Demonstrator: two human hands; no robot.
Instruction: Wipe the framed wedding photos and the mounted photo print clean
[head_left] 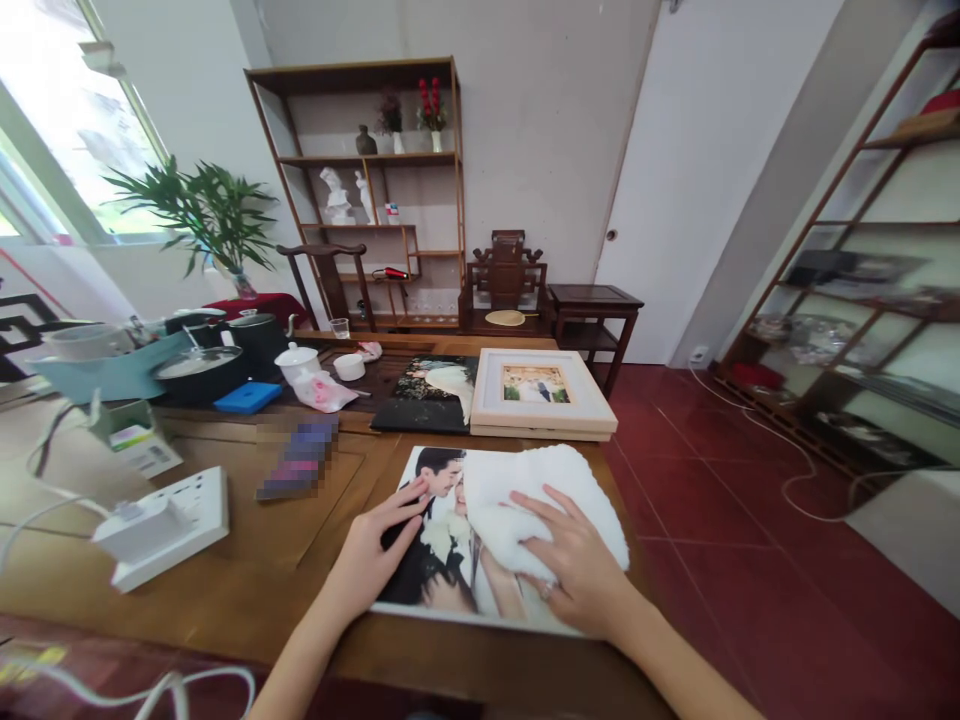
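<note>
A wedding photo print (pixel 448 540) lies flat on the wooden table in front of me, showing a couple and pale flowers. My left hand (pixel 379 545) rests on its left edge, fingers stretched out and slightly apart. On the photo's right half is a fluffy white cloth (pixel 585 490), which covers that part of the picture. My right hand (pixel 574 565) presses on the cloth, and some of its fabric bunches up between the bent fingers. A ring shows on one finger of this hand.
Beyond the print are a pale framed wedding picture (pixel 487 400) and a dark photo album (pixel 405 412). A white power strip (pixel 176 530) with cords sits at left, near an open small box (pixel 142 440), a blue box (pixel 247 397) and a teapot (pixel 296 360). The table (pixel 300 600) ends at right above red tiles.
</note>
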